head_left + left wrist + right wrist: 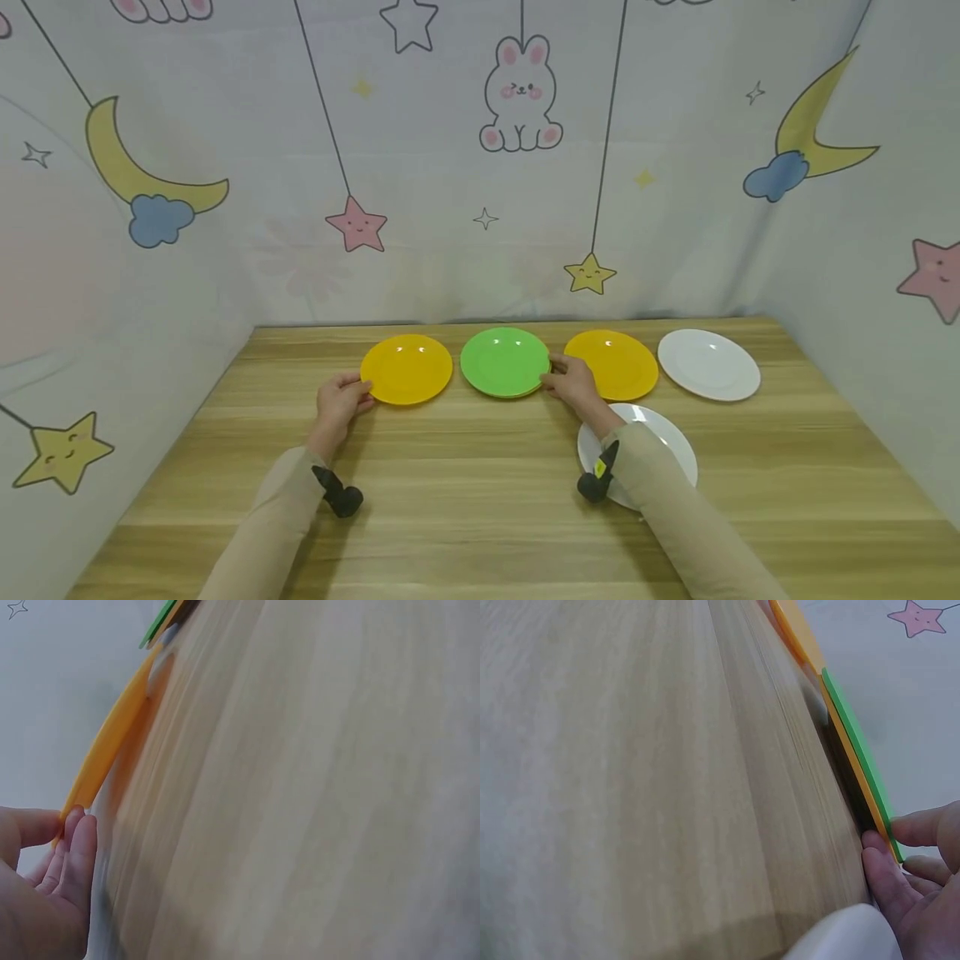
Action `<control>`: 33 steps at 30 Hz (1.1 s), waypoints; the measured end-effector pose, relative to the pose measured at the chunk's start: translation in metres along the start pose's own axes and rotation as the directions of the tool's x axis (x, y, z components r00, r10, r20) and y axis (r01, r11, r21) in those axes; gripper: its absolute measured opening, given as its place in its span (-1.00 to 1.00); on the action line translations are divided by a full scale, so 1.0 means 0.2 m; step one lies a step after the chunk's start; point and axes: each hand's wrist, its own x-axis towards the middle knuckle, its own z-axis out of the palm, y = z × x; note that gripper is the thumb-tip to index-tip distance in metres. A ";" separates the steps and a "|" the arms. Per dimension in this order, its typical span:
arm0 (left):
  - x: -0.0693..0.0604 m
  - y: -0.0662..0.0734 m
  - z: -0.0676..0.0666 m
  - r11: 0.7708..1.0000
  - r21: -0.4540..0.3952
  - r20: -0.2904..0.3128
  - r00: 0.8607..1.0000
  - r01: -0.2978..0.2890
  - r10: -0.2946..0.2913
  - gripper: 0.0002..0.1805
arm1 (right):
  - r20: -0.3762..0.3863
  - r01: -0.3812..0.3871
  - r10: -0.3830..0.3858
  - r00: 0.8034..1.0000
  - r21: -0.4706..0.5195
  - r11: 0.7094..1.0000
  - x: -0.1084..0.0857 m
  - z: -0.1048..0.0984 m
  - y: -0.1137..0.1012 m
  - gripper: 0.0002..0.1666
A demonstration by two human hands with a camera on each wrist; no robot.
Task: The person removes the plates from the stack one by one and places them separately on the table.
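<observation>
In the head view, my left hand (pixel 341 407) pinches the left rim of a yellow-orange plate (pixel 407 370). The left wrist view shows the thumb on top of this plate (pixel 112 746) and fingertips beneath it. My right hand (pixel 576 385) grips the right rim of a green plate (pixel 505 362). Seen edge-on in the right wrist view, the green plate (pixel 859 754) lies on an orange plate (pixel 853 765), and thumb and fingers pinch both rims together. Whether either held plate is fully off the table cannot be told.
Right of the green plate lies another yellow-orange plate (pixel 618 367), then a white plate (pixel 708 365). A nearer white plate (pixel 667 437) is partly covered by my right forearm. All are on a wooden table (pixel 465 517), with a patterned cloth (pixel 435 158) hanging behind.
</observation>
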 end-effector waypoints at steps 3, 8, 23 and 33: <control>0.01 -0.01 0.00 1.000 0.024 -0.001 1.000 -0.007 0.007 -0.56 | 0.002 0.004 -0.004 1.000 0.006 1.000 0.00 0.00 0.01 -0.38; 0.04 -0.03 -0.01 0.996 0.080 0.004 1.000 -0.027 0.027 -0.51 | 0.001 -0.002 0.002 1.000 0.010 1.000 0.00 0.00 0.01 -0.37; 0.05 -0.05 -0.01 0.969 0.228 0.027 0.996 -0.092 0.089 -0.47 | -0.003 0.010 -0.010 1.000 0.015 1.000 0.00 0.01 0.01 -0.38; 0.05 -0.03 -0.01 0.962 0.252 0.010 0.994 -0.108 0.110 -0.47 | -0.009 0.005 -0.005 1.000 0.011 1.000 0.00 0.01 0.01 -0.37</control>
